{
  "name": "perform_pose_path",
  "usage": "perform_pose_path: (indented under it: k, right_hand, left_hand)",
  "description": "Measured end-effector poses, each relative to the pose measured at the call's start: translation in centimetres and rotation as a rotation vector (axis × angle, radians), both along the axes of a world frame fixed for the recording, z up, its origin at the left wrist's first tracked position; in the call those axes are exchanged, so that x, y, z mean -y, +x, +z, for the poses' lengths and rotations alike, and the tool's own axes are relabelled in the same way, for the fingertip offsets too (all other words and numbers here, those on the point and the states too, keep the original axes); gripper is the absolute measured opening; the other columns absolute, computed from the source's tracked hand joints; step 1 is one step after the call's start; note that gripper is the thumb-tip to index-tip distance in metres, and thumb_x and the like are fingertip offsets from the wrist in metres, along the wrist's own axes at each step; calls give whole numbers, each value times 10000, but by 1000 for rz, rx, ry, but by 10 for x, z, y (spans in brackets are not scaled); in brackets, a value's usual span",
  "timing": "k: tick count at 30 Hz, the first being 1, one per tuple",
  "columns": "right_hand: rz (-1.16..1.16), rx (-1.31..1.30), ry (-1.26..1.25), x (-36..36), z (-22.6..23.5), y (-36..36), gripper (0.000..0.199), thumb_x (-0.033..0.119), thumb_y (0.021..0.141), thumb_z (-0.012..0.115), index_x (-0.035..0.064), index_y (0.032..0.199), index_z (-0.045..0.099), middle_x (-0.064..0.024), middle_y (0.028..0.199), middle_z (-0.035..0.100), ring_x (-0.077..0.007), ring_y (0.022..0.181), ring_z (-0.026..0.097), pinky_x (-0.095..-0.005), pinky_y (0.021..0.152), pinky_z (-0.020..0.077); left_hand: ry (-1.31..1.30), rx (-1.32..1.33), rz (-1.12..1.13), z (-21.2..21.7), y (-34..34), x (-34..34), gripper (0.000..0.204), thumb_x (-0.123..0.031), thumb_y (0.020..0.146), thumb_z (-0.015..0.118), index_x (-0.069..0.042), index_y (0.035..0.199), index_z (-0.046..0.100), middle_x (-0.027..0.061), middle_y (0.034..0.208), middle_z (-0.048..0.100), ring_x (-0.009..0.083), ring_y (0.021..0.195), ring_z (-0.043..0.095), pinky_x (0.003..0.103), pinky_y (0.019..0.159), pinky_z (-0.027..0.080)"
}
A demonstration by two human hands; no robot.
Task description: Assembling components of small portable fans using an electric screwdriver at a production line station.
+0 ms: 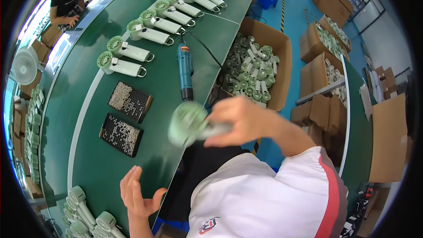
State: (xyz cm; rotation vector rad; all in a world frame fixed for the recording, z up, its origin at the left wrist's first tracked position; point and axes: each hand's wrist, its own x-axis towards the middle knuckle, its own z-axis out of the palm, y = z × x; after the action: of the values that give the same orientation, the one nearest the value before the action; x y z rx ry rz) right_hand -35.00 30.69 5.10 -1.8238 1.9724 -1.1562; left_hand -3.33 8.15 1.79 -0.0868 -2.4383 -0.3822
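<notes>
My right hand [241,121] is closed round the white handle of a handheld fan [187,122], whose round pale green head is blurred by motion above the table's near edge. My left hand [139,194] has its fingers apart and holds nothing, over the green table [154,101] by the edge. A blue electric screwdriver [185,68] with a cord lies beyond the held fan. Left of it are two black trays of small screws, a farther tray [130,101] and a nearer tray [120,135].
Several green and white fans [132,52] lie in a row along the table's far part. More fans [86,216] are piled at the lower left. A large carton [280,77] of fan parts stands right of the table. Across the table is another person [66,2].
</notes>
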Motion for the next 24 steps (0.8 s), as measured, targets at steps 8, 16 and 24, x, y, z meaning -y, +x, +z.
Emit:
perform_pose_path:
  k: [8,16,24]
  right_hand:
    - [-1117,11,423,-183,-19,-159,479,423,823,832,-46,790,742,-94,624,616,-137,597,588,-350,579,474]
    - [-1335,80,740,-265,-159,-194,563,513,775,844,-31,694,720,-135,577,641,-212,565,675,-394,589,534]
    - [-1338,542,746,-240,-247,-217,622,496,779,858,-71,607,669,-122,540,624,-207,436,612,-358,435,489]
  left_hand:
    - [-15,243,-212,16,-88,-39,431,-135,810,819,46,1168,661,210,1208,686,407,1102,678,473,902,546]
    - [-54,263,-182,-7,-150,-48,428,-147,824,798,30,1192,670,217,1266,665,423,1183,640,501,977,510]
    - [-115,302,-73,-12,-201,-59,439,-309,903,753,3,1203,685,263,1342,622,457,1268,585,548,1046,478]
